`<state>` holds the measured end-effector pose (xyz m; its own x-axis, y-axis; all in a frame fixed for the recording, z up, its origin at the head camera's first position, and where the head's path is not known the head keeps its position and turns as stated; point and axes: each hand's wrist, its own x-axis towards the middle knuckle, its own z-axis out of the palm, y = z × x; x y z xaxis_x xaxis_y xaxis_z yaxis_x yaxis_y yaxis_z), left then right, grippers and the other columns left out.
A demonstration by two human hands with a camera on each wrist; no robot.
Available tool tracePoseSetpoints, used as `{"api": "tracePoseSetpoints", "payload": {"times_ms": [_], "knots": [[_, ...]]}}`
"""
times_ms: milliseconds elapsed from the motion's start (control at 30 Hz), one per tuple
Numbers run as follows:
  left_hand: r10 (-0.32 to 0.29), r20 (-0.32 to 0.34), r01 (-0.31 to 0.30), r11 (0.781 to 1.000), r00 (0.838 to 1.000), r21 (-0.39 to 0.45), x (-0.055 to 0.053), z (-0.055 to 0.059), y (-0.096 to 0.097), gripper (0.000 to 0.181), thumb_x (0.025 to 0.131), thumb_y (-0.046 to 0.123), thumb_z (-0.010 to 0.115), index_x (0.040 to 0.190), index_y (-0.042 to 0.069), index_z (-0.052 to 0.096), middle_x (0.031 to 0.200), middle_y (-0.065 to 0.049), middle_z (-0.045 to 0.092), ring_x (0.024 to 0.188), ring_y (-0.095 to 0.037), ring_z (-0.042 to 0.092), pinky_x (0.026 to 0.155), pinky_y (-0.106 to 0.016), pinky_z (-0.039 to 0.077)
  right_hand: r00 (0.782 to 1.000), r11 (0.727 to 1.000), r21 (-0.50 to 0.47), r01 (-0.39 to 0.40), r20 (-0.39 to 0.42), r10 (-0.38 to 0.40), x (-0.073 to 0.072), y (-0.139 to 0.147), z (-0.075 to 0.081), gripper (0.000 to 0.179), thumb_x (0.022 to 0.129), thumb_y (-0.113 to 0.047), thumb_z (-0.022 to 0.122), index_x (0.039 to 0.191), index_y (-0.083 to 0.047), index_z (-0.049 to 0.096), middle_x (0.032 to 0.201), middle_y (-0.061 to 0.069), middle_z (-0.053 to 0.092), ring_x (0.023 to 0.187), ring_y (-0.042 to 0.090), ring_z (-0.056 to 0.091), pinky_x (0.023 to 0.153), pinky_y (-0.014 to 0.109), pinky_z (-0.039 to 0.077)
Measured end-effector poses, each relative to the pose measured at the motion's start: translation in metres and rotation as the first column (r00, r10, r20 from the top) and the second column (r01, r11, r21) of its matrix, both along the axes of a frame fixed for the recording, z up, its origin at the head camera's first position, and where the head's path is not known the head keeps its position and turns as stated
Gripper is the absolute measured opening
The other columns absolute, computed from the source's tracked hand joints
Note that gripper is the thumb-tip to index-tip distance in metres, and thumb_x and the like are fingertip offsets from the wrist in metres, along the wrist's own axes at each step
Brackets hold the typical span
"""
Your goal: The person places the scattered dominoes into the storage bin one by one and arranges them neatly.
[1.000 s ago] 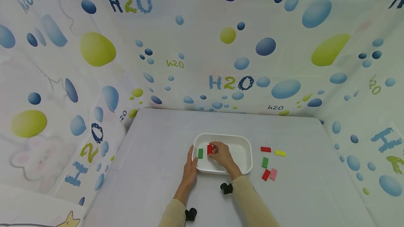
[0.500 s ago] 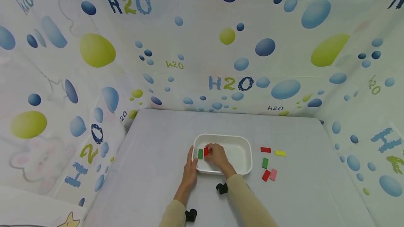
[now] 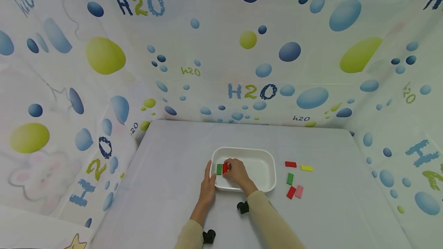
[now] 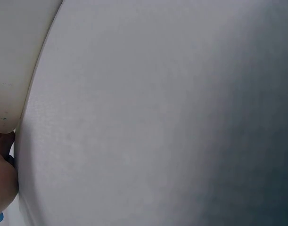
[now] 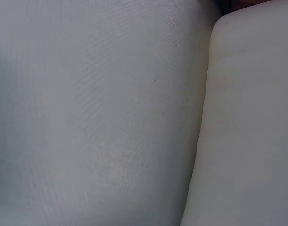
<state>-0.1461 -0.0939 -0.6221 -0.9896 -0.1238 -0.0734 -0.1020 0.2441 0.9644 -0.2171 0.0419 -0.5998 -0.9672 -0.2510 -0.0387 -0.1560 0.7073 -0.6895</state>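
A white rectangular tray (image 3: 266, 164) stands on the table in the head view. Inside, at its left end, lies a green block (image 3: 219, 169). Just to the right of it is a red block (image 3: 224, 168), pinched between the thumb and fingers of my right hand (image 3: 237, 173). Part of the red block is hidden by those fingers. My left hand (image 3: 208, 187) rests against the tray's left side, its fingers straight along the outer wall. In the left wrist view only a sliver of the hand (image 4: 3, 181) shows, beside the tray wall (image 4: 19, 70).
Right of the tray, several loose blocks lie on the table: a red block (image 3: 290, 164), a yellow block (image 3: 306, 168), a green block (image 3: 290, 179), another red block (image 3: 291, 192) and a pink block (image 3: 299, 191). A patterned sheet (image 3: 221, 49) surrounds the table (image 3: 166, 172).
My right hand has moved left inside the tray with the red block, closer to the green block. The left hand has stayed at the tray's left side.
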Motion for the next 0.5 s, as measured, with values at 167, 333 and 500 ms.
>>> {"api": "tracePoseSetpoints", "payload": {"times_ms": [167,333,500], "knots": [[0.004,-0.008,-0.004,1.0,1.0,-0.018,0.0004,-0.0014,-0.0002,0.054,0.105,0.025,0.036,0.156,0.024,0.021,0.161,-0.013,0.027,0.145,-0.039,0.029,0.116,-0.062,0.023,1.0,1.0,0.007,0.0,-0.008,0.001,0.0,0.0,-0.0007,0.043,0.072,-0.006,0.083,0.112,-0.003,0.069,0.082,0.005,0.059,0.075,0.015,0.049,0.071,0.03,0.046],[0.009,-0.034,-0.01,1.0,0.999,-0.026,-0.0002,-0.003,-0.0003,0.053,0.105,0.025,0.038,0.156,0.022,0.023,0.159,-0.015,0.029,0.143,-0.041,0.033,0.114,-0.063,0.025,1.0,0.999,0.05,0.0,0.002,0.0,-0.0013,-0.0006,-0.0035,0.042,0.073,-0.009,0.083,0.113,-0.006,0.069,0.082,0.003,0.058,0.075,0.015,0.048,0.071,0.028,0.046],[0.004,-0.047,-0.006,0.999,0.999,-0.032,-0.0009,-0.0034,-0.0004,0.053,0.104,0.025,0.038,0.156,0.023,0.024,0.159,-0.015,0.031,0.142,-0.04,0.035,0.114,-0.062,0.027,1.0,0.998,0.057,0.007,0.021,-0.008,-0.0014,-0.0016,-0.0039,0.04,0.074,-0.01,0.083,0.112,-0.006,0.069,0.081,0.003,0.057,0.075,0.016,0.048,0.07,0.028,0.046]]}}
